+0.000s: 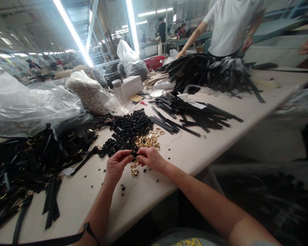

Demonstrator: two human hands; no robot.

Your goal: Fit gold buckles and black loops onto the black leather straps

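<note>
My left hand (118, 163) and my right hand (151, 158) meet above the table, thumbs and fingers pinched together. Between the fingertips is a small black piece (133, 153), partly covered, so its exact kind is unclear. Just beyond the hands, a black strip (119, 140) lies against a heap of small black loops (133, 124); whether it joins the held piece I cannot tell. Gold buckles (147, 140) are piled beside the loops, and a few more gold buckles (134, 170) lie below my fingers.
Black straps with gold buckles (64, 150) are heaped at left. Loose black straps (195, 112) cover the table (166, 177) farther back. A clear bottle (119, 91), a white box (132, 85) and plastic bags (33, 102) stand behind. Across the table, a person in a white shirt (228, 27) reaches toward strips.
</note>
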